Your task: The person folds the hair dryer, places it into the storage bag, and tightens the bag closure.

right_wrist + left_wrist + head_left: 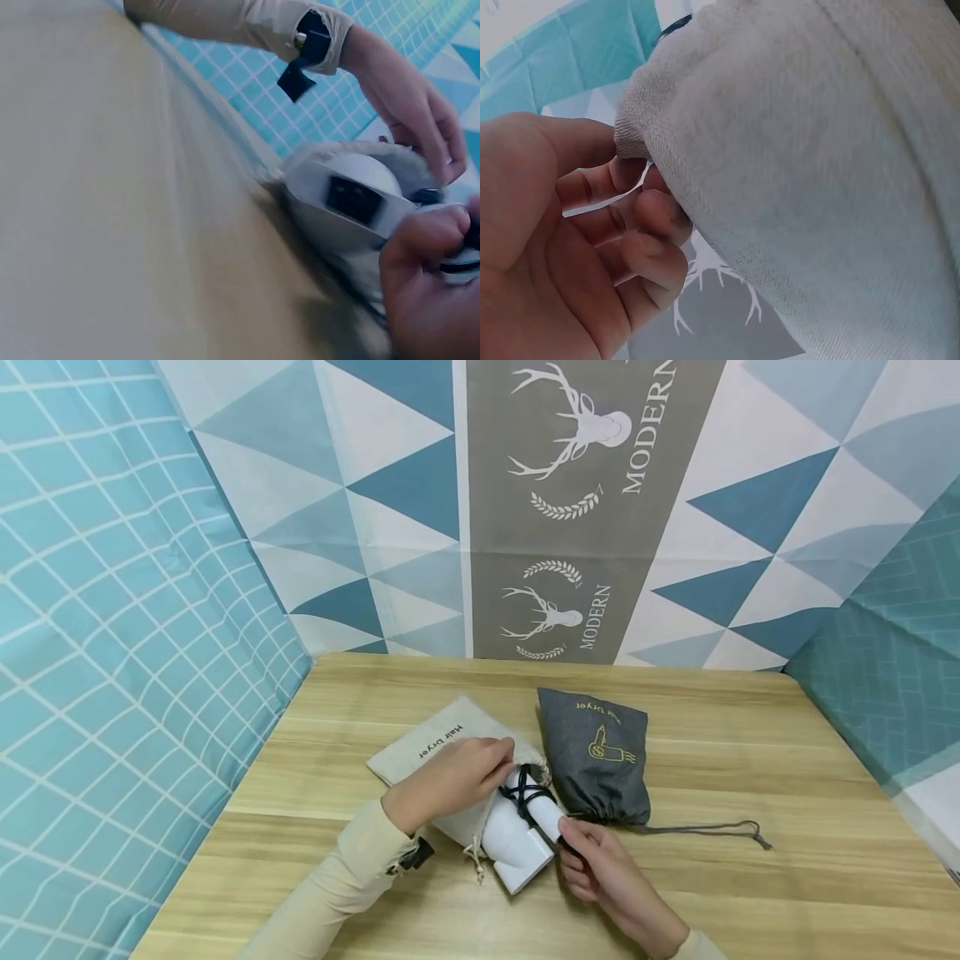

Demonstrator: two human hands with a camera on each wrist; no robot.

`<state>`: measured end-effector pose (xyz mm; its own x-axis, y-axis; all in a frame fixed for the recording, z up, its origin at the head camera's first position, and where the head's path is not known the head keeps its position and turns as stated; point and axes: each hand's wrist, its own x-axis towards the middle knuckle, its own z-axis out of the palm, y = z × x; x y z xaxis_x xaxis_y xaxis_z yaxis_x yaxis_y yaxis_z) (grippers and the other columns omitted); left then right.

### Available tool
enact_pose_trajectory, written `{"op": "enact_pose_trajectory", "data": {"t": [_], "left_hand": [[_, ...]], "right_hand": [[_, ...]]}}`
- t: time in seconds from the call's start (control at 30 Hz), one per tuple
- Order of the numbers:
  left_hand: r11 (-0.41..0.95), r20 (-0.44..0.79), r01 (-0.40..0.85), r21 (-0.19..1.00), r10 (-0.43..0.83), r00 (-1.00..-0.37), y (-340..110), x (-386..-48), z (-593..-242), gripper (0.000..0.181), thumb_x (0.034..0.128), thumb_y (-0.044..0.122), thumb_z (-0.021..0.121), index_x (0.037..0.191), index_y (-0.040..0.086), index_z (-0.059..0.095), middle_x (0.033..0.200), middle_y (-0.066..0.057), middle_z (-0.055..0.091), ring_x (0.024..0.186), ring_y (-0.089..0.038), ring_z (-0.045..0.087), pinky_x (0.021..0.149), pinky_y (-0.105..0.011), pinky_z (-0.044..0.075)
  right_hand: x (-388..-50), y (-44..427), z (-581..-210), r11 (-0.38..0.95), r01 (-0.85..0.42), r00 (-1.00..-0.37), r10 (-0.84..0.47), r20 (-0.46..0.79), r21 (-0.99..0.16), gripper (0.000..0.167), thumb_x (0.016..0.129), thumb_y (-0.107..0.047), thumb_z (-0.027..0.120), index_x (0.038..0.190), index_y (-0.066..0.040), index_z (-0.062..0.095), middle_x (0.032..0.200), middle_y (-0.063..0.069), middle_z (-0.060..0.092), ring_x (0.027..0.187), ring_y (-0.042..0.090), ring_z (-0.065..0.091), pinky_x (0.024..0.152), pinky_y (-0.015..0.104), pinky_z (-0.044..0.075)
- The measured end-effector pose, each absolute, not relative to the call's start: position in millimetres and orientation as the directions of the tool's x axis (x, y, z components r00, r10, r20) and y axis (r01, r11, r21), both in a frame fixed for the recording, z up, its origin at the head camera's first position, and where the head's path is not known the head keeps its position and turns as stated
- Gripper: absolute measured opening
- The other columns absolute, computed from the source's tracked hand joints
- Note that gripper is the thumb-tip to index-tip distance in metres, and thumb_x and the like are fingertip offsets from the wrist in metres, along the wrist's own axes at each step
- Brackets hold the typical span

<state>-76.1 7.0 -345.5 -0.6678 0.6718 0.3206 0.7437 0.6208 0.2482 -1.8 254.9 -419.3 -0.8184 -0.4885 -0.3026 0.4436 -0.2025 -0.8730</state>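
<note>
A white hair dryer [513,852] with a black cord [525,793] wound around it lies partly inside a beige cloth bag [468,714] printed "Hair Dryer". My left hand [453,781] pinches the bag's rim between thumb and fingers; the left wrist view shows this hand [585,232] at the edge of the cloth [802,165]. With my right hand [611,877] I grip the end of the dryer's handle. In the right wrist view the dryer [307,184] protrudes from the bag's mouth. Its other end is hidden in the bag.
Just behind my right hand lies a dark grey drawstring bag [592,760] with a yellow dryer print, its cord [705,829] trailing right. The wooden table [750,735] meets a patterned backdrop at its far edge, with blue tiled cloth [150,568] on the left.
</note>
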Motion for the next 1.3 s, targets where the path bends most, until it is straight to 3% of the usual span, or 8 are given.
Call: {"op": "enact_pose_trajectory", "data": {"t": [0.17,0.43,0.57,0.67,0.8,0.93,1.1,1.3], "left_hand": [[0.637,0.308,0.733,0.238,0.666,-0.679,11.4,-76.2,-351.3,0.015,0.1008,0.014,0.057,0.087,0.014,0.051,0.065,0.008,0.045,0.055,-0.006,0.042,0.054,-0.023,0.039],[0.717,0.241,0.675,0.172,0.634,-0.735,10.7,-73.5,-356.9,0.013,0.0989,0.023,0.062,0.096,0.012,0.055,0.078,0.004,0.051,0.064,-0.009,0.048,0.056,-0.026,0.044],[0.702,0.307,0.701,0.125,0.645,-0.7,11.9,-74.7,-358.2,0.006,0.098,0.015,0.061,0.099,0.01,0.058,0.085,0.0,0.053,0.072,-0.013,0.05,0.06,-0.027,0.047],[0.674,0.368,0.731,0.109,0.655,-0.66,13.7,-77.1,-358.5,0.003,0.0991,0.012,0.058,0.101,0.009,0.059,0.092,-0.001,0.055,0.08,-0.015,0.052,0.069,-0.028,0.049],[0.613,0.399,0.772,0.167,0.675,-0.621,15.6,-78.4,-355.3,0.004,0.0993,0.009,0.056,0.098,0.01,0.06,0.094,0.002,0.061,0.09,-0.014,0.057,0.081,-0.029,0.049],[0.532,0.412,0.809,0.249,0.698,-0.586,18.6,-74.4,-350.4,0.005,0.0987,0.009,0.058,0.096,0.012,0.06,0.091,0.004,0.062,0.096,-0.014,0.06,0.084,-0.029,0.05],[0.487,0.465,0.842,0.232,0.705,-0.536,20.6,-67.8,-342.8,0.004,0.099,0.012,0.059,0.095,0.013,0.06,0.095,0.002,0.058,0.091,-0.014,0.053,0.08,-0.028,0.045],[0.534,0.429,0.827,0.176,0.714,-0.553,21.1,-60.7,-338.2,0.01,0.0946,0.011,0.057,0.086,0.015,0.055,0.083,0.004,0.047,0.074,-0.011,0.043,0.067,-0.024,0.039]], "right_hand": [[0.0,260.0,-418.4,-0.089,0.457,-0.786,-0.505,-0.356,-0.885,0.042,0.104,-0.041,0.05,0.085,-0.005,0.062,0.049,-0.009,0.035,0.037,0.0,0.027,0.035,0.017,0.023],[-0.2,256.3,-418.4,-0.194,0.523,-0.701,-0.652,-0.289,-0.83,0.038,0.106,-0.045,0.042,0.088,-0.011,0.044,0.068,-0.003,0.042,0.05,0.007,0.041,0.043,0.019,0.033],[-0.8,255.9,-418.7,-0.197,0.514,-0.696,-0.665,-0.271,-0.835,0.043,0.107,-0.048,0.038,0.085,-0.011,0.042,0.069,-0.003,0.04,0.051,0.008,0.042,0.044,0.02,0.034],[0.4,254.4,-418.7,-0.192,0.453,-0.696,-0.686,-0.211,-0.87,0.04,0.109,-0.041,0.035,0.085,-0.01,0.042,0.07,-0.002,0.04,0.053,0.008,0.044,0.046,0.022,0.033],[2.1,254.3,-417.4,-0.176,0.346,-0.678,-0.726,-0.116,-0.922,0.036,0.111,-0.031,0.031,0.085,-0.009,0.043,0.07,-0.002,0.04,0.055,0.008,0.045,0.05,0.023,0.035],[0.5,258.9,-415.9,-0.177,0.329,-0.657,-0.748,-0.091,-0.928,0.038,0.111,-0.029,0.029,0.081,-0.011,0.042,0.067,-0.003,0.037,0.053,0.008,0.046,0.053,0.023,0.037],[-2.4,263.2,-415.2,-0.257,0.385,-0.692,-0.716,-0.093,-0.887,0.038,0.111,-0.034,0.025,0.085,-0.013,0.043,0.066,-0.004,0.036,0.053,0.008,0.046,0.052,0.023,0.035],[-3.7,265.0,-419.7,-0.467,0.45,-0.747,-0.664,-0.035,-0.761,0.041,0.11,-0.04,0.02,0.089,-0.014,0.044,0.07,-0.004,0.033,0.057,0.009,0.037,0.053,0.024,0.03]]}}
